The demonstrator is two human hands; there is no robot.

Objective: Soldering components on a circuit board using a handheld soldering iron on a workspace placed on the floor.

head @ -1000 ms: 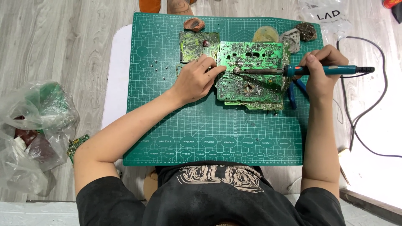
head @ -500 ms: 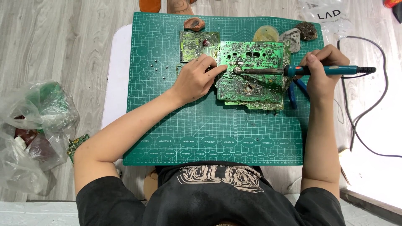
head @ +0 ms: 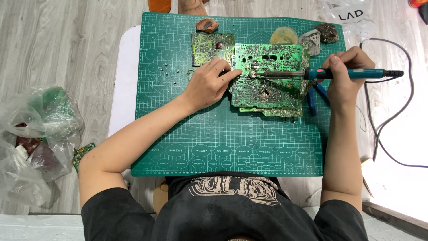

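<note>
Both hands unmoved, right fingers [head: 341, 62] clamped on soldering iron [head: 321, 73], left fingers [head: 225, 73] together on circuit board [head: 272, 89].

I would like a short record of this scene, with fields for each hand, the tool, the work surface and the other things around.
left hand: rests on the left edge of the large circuit board, fingers toward the iron tip
right hand: holds the soldering iron like a pen
tool: teal handle, metal tip lying across the board
surface: green cutting mat on a small white table
also on mat: smaller circuit board, blue-handled pliers, loose small screws
floor, left: clear plastic bag with more boards
</note>
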